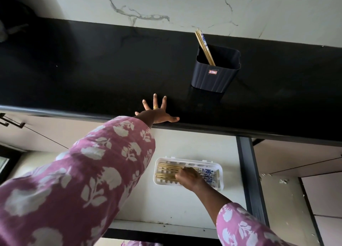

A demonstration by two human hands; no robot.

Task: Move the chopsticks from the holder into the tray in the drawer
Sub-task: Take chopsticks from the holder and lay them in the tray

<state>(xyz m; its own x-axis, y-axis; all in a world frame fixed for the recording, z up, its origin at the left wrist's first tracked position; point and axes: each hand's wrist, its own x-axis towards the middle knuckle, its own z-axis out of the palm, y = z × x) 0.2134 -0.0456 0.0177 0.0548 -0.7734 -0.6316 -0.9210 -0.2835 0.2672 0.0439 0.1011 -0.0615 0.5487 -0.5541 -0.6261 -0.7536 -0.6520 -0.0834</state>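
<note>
- Presently the step in hand appears to be laying chopsticks down: the right hand [187, 177] is down in the white slotted plastic tray [220, 169] that lies on the pale floor of the open drawer [185, 205], fingers curled together over the bundle there
- Whether that hand grips a stick or only presses and straightens the row cannot be told; the fingertips are turned away from the camera
- The light wooden chopsticks with blue-and-white patterned ends [210, 173] lie lengthwise in the tray, plain tips to the left, patterned ends to the right, partly covered by the hand
- The left hand [157, 114] rests flat on the front edge of the black stone countertop [92, 70], fingers spread apart, holding nothing; a gold ring [155, 107] shows on one finger
- Task not finished: a few remaining chopsticks [203, 45] lean against the left wall of the dark ribbed plastic holder [214, 73], which stands on the countertop well apart from both hands
- Next move, by judgement: free the right hand, reach up to the holder, pinch the leaning sticks near their tops and lift them clear of the rim
- Count of sticks in holder and tray is not legible; the holder's interior is dark, and the drawer's near edge is cut off by the floral pink sleeves [83, 181]
</note>
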